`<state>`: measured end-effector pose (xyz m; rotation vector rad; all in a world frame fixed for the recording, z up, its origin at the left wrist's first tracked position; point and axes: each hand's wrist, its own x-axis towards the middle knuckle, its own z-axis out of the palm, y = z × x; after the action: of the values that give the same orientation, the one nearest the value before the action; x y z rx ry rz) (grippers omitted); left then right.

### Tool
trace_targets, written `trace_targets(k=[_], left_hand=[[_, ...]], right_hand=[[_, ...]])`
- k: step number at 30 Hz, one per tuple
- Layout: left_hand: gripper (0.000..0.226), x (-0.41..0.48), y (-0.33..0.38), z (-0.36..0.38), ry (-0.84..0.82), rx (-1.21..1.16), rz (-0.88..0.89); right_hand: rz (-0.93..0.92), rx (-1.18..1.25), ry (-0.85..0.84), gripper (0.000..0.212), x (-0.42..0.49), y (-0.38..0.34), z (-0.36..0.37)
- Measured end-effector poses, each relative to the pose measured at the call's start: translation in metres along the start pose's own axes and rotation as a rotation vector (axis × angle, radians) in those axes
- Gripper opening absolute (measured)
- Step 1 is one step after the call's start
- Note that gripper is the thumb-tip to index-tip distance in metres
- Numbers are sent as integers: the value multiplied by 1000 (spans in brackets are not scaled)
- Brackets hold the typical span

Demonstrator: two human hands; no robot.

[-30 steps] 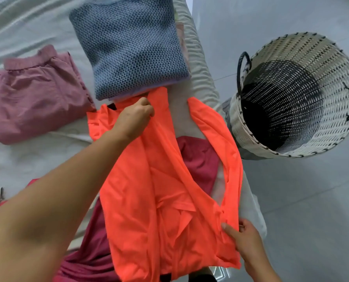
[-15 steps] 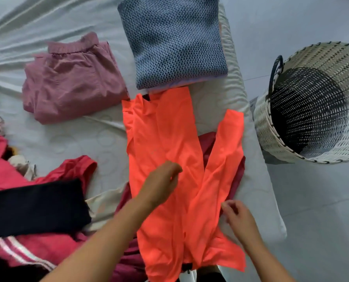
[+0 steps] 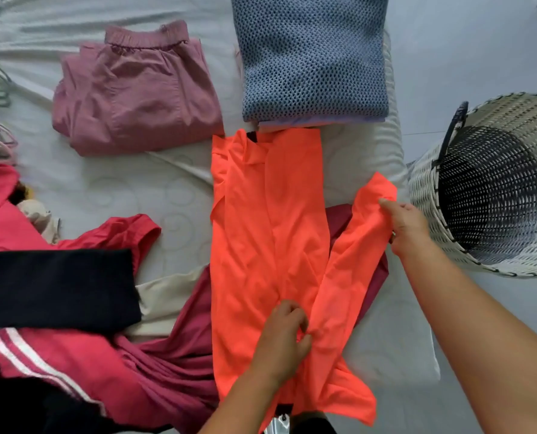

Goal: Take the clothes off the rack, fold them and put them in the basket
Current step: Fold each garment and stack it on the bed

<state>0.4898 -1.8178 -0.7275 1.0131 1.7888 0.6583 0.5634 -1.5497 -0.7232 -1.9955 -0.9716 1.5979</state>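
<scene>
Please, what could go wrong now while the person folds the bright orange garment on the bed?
1. The bright orange garment lies over a dark red garment, so a fold may catch and drag that cloth along.
2. The right hand holds the loose orange flap near the mattress edge; if released, it might slide toward the white woven basket.
3. The left hand bunches fabric, which may leave creases.

The left hand [image 3: 281, 341] is lying low and near the body, fingers curled and pressing down. The right hand [image 3: 406, 225] is reaching further out, fingers pinching, forearm bare.
</scene>
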Motion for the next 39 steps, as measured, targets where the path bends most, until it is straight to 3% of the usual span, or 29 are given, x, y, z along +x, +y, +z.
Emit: trace_targets(k=[2, 5, 8, 11, 15, 17, 19, 22, 24, 26, 28, 31, 34, 36, 39], left_hand=[[13, 1, 4, -4, -78, -166, 77], [16, -9, 8, -8, -135, -314, 1], [23, -29, -11, -6, -2, -452, -132], [36, -44, -24, -7, 120, -674, -264], [59, -39, -23, -14, 183, -928, -397], [51, -32, -24, -15, 201, -914, -451], [26, -27, -30, -14, 211, -877, -492], [19, -28, -34, -13, 234, -857, -542], [18, -32, -33, -14, 236, -879, -559], [14, -34, -31, -15, 230, -889, -566], [8, -35, -30, -15, 203, -878, -567], [12, -36, -27, -16, 176, -822, -560], [14, -37, -29, -15, 207, -755, -570], [11, -38, -29, -15, 248, -672, -570], [27, -46, -28, -15, 352, -492, -499]], right_hand=[[57, 161, -66, 28, -2, -6, -4], [20, 205, -209, 24, -17, -19, -4], [-155, 136, -397, 27, -45, -41, 18], [-287, 226, -518, 26, -64, -63, 53], [-385, 270, -495, 24, -44, -73, 100], [-369, 56, -433, 22, -22, -60, 114], [-354, -161, -342, 24, -7, -38, 115], [-409, -283, -270, 34, -15, -5, 95], [-457, -375, -206, 28, -33, 21, 68], [-401, -381, -201, 14, -57, 51, 38], [-273, -438, -240, 16, -88, 84, 6], [-88, -656, -369, 20, -135, 134, -32], [-79, -912, -411, 24, -159, 168, -55], [-45, -925, -394, 25, -166, 176, -59], [-147, -857, -282, 34, -163, 186, -58]])
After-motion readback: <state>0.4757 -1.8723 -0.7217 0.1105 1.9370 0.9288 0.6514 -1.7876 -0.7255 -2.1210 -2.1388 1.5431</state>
